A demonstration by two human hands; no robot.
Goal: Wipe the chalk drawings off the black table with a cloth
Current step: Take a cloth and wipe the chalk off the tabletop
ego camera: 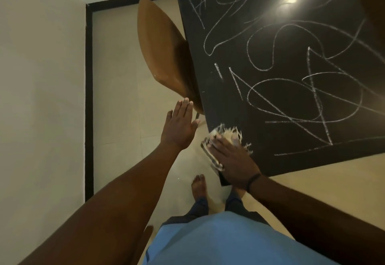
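The right hand [231,158] lies flat, fingers straight and together, pressing the cloth [220,139] onto the near-left corner of the black table [260,144]. The cloth is a small fringed piece; its frayed edge shows just beyond the fingertips, and a striped edge overhangs the table's left side. The hand pinches nothing; it holds the cloth by downward pressure alone.

The chalk drawings [302,98] lie ahead and to the right of the cloth, across nearly the whole visible tabletop. The nearest marks, a long stroke along the near edge and a set of crossing lines, begin just beside the fringe. The table's long run extends away from the person and to the right, so the coming wipe is judged to travel forward and rightward from the corner.

The left hand [181,123] hovers off the table, fingers spread and straight, above the floor near a brown chair [162,46]. It holds nothing. The right hand is the nearer hand to the work.

Edges: the cloth sits at the corner, partly off the left side; a stroke toward the left risks dropping it. The tabletop ahead carries no objects in view.
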